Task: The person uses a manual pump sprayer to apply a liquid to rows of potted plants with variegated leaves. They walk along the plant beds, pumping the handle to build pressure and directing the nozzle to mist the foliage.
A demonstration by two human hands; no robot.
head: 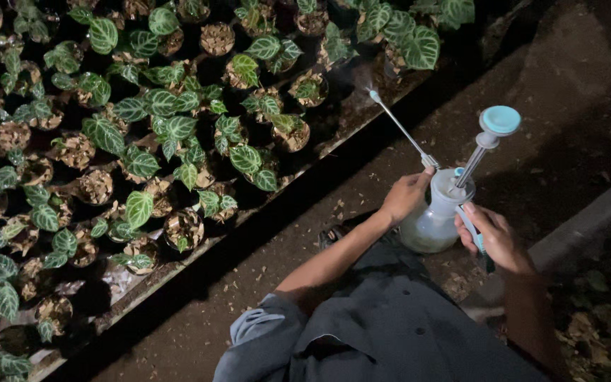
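Your left hand [406, 197] steadies the neck of the translucent plastic pump sprayer bottle [435, 221] while your right hand [493, 237] wraps its teal handle, both clamped on it, so the thin metal wand [399, 127] points toward the potted green veined-leaf plants [171, 134].

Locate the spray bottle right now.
In the head view, the spray bottle is right of centre, held between the left hand and the right hand, above the dirt path. Its nozzle wand points up-left toward the potted plants.
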